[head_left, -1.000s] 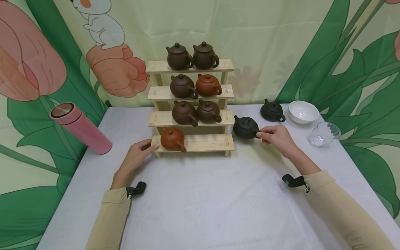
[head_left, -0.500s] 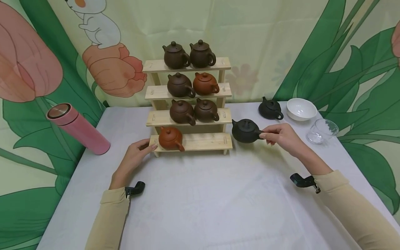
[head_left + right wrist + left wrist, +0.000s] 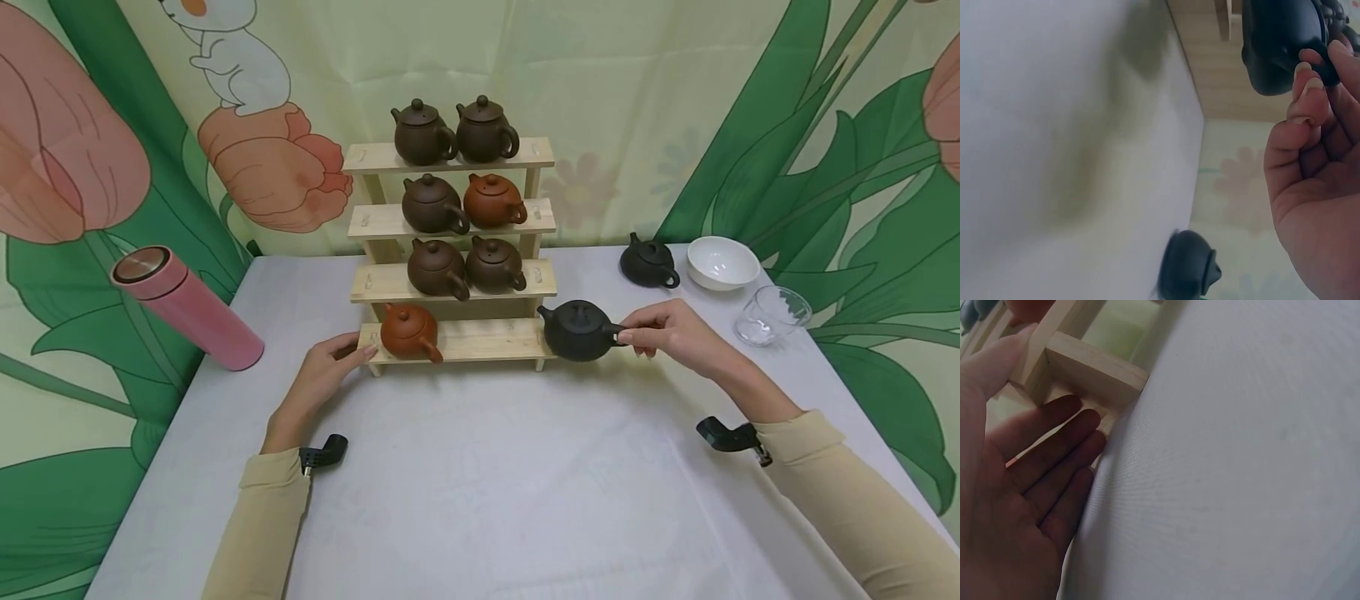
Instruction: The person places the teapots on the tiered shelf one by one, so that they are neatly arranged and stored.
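Observation:
My right hand [image 3: 671, 335] pinches the handle of a black teapot [image 3: 579, 332] between thumb and fingers. In the right wrist view that black teapot [image 3: 1279, 47] is raised above the white cloth, its shadow falling below. The pot overlaps the right end of the lowest step of a wooden tiered shelf [image 3: 491, 340]. At the left end of this step, my left hand [image 3: 318, 375] holds the board, thumb on top. The left wrist view shows the other fingers [image 3: 1054, 447] extended below the board beside its leg. Near that thumb sits a reddish-brown teapot [image 3: 405, 333], spout to the left.
Pairs of teapots, mostly dark brown [image 3: 437, 268], fill the upper steps. Another black teapot [image 3: 648, 262], a white bowl [image 3: 722, 263] and a clear glass [image 3: 771, 317] stand at the back right. A pink flask [image 3: 195, 312] is at the left. A printed curtain [image 3: 622, 100] hangs behind.
My right hand has brought the black teapot forward and then left, from beside the shelf to overlapping the lowest step's right end. The left hand stays at the shelf's left end.

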Demonstrator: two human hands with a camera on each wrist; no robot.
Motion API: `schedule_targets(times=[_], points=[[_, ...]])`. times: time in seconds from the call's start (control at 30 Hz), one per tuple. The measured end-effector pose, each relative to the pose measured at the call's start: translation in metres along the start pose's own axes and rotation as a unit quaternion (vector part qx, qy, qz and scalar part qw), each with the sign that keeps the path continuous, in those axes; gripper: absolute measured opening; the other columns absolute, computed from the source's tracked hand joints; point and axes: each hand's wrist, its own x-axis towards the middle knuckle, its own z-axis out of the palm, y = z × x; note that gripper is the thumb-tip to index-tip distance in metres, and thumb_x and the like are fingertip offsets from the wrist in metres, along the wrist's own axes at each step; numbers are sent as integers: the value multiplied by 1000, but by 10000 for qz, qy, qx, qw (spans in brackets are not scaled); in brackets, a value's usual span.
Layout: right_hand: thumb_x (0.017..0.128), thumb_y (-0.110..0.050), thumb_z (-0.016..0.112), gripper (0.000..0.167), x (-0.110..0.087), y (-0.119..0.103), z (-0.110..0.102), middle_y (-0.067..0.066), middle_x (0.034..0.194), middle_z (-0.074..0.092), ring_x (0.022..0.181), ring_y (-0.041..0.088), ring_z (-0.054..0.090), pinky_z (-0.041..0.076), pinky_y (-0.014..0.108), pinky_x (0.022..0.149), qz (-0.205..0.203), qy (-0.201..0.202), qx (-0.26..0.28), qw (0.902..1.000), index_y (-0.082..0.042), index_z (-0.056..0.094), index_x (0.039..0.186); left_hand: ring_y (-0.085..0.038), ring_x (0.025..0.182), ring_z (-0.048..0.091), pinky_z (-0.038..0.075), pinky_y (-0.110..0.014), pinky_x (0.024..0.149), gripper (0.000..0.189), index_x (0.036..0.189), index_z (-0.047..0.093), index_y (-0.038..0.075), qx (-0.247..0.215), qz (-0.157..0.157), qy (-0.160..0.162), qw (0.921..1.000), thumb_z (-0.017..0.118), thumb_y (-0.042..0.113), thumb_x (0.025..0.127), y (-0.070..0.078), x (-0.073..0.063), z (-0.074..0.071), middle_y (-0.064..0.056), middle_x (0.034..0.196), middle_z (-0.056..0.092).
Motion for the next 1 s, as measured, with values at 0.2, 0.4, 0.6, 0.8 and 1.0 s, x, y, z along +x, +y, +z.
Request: schedule_targets(times=[0.2,0.4,0.6,0.8,1.0], points=[[93,-13,67,13,4,-7,8,6,65,60,63,18,55,49,30,58,-15,-138,62,9999,-1,72,93,-34,140,45,38,-55,114,84,146,49,11,32,68,-7,10000,63,67,86,0,0,0,-14,149,51],[92,-13,68,13,10,-14,19,2,66,60,64,17,55,49,30,59,-14,-204,140,9997,-1,73,93,-34,140,46,38,-56,114,83,146,50,12,44,90,0,10000,62,68,86,-1,0,0,-13,149,51],[92,-14,69,14,17,-17,32,3,67,60,65,18,56,49,32,61,67,-174,251,9995,-1,74,94,-34,140,45,38,-56,114,82,146,50,12,22,86,12,10000,63,67,86,-2,0,0,-13,149,51],[93,-16,69,17,23,-19,46,3,69,60,67,17,56,50,32,62,195,-109,360,9991,-2,75,99,-34,141,44,37,-56,114,83,146,50,13,70,59,14,10000,62,69,86,-1,0,1,-12,150,50],[92,-16,69,16,30,-22,62,5,70,60,67,17,56,51,36,63,213,-20,446,9988,-4,75,100,-34,140,45,37,-56,115,82,146,50,12,-12,66,18,10000,63,67,86,1,-1,0,-13,149,51]])
